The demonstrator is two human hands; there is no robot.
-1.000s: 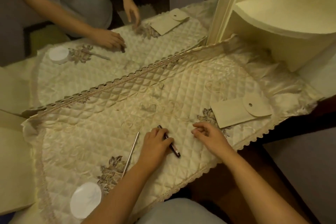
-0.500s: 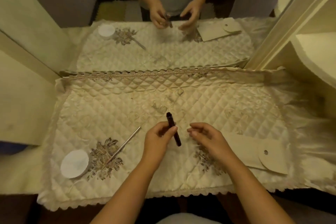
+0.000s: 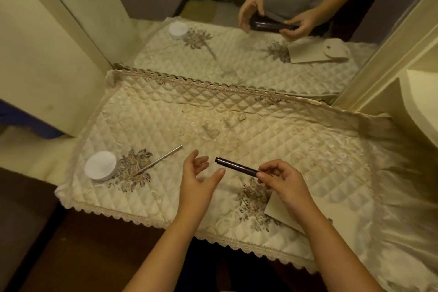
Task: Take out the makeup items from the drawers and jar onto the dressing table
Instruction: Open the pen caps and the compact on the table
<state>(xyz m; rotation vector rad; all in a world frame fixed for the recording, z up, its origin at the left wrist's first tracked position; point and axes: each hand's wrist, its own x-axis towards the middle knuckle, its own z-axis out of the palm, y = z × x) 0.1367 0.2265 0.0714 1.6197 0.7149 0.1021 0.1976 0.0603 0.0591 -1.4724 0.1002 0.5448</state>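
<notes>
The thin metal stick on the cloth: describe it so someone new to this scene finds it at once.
Start at the quilted cream cloth covering the dressing table. Go to its near left corner, where a round white pad lies beside a brown embroidered flower. The thin metal stick lies slanted across that flower, left of both hands; it is silvery and slender, unlike the dark, thicker pen.

Head view, steeply down, close
</notes>
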